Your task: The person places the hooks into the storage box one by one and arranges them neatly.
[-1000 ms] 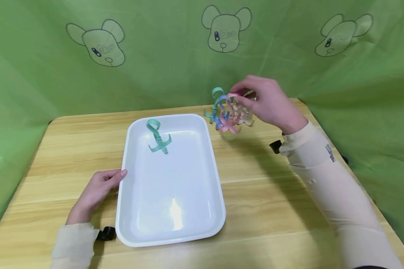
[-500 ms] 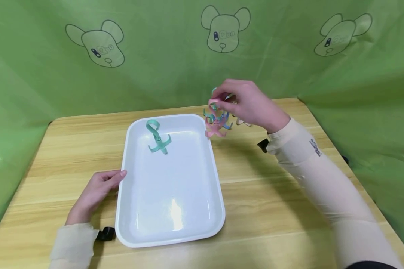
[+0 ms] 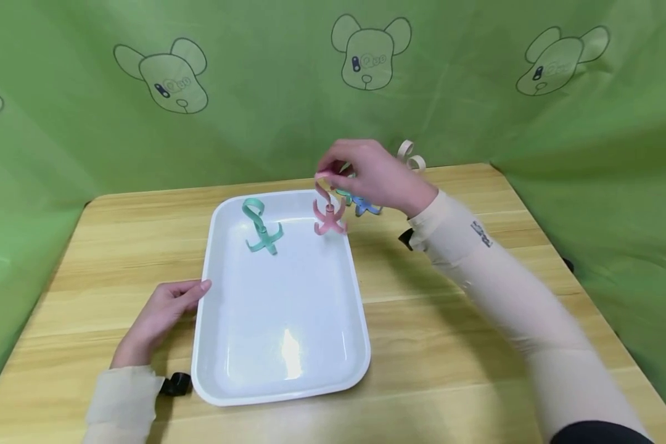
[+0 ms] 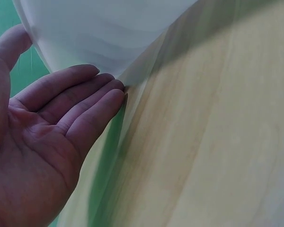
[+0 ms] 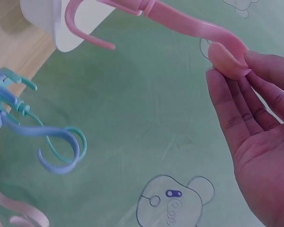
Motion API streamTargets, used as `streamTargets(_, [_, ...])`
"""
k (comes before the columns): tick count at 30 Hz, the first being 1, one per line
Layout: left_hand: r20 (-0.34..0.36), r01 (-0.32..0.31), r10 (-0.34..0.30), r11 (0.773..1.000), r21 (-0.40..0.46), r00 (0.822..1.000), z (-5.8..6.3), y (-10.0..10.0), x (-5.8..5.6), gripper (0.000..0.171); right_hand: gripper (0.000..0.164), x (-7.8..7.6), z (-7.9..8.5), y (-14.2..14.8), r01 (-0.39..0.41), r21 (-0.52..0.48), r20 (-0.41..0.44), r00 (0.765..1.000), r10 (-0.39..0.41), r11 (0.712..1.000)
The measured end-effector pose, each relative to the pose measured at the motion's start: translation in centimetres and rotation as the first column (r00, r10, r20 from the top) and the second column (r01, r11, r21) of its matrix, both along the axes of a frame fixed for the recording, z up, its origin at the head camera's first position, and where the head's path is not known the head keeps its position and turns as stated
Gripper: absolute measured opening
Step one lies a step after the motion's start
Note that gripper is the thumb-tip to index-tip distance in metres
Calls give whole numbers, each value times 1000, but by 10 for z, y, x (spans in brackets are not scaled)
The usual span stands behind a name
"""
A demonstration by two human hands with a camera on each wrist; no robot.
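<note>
In the head view my right hand (image 3: 369, 172) pinches the curled top of a pink claw hook (image 3: 330, 223), an S-shaped hanger with several upturned prongs. The hook hangs upright above the far right corner of a white tray (image 3: 283, 394). In the right wrist view the thumb and fingers grip the curl of the pink hook (image 5: 194, 24). My left hand (image 3: 163, 314) holds the tray's left rim, thumb over the edge. The left wrist view shows the fingers (image 4: 92, 111) against the tray's outer wall (image 4: 104, 38). A green claw hook (image 3: 263, 237) stands inside the tray's far left.
Behind my right hand stand a blue claw hook (image 3: 366, 206), partly hidden, another green one (image 3: 345, 196) and white ones (image 3: 415, 162). Their curls show in the right wrist view. A green curtain (image 3: 288, 123) rises at the back of the wooden table (image 3: 449, 357).
My right hand has carried the pink hook left, from the group of hooks to above the tray's far right corner. The left hand and the tray stay in place.
</note>
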State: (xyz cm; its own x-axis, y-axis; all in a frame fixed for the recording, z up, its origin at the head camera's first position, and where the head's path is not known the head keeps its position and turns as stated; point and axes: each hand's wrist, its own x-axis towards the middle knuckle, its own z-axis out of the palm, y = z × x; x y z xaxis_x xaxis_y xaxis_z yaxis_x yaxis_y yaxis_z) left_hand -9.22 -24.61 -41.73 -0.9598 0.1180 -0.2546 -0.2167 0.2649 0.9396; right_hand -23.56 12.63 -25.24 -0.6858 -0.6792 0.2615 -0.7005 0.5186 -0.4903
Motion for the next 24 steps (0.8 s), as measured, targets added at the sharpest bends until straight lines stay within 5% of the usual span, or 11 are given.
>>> streamTargets(11, [28, 15, -14, 1000, -24, 1000, -1, 0, -2, 59, 12, -19, -18, -20, -21, -6, 130, 991, 22, 1000])
streamTargets(24, [22, 7, -7, 1000, -10, 1000, 1, -2, -2, 56, 13, -27, -40, -30, -9, -7, 188, 982, 10, 1000])
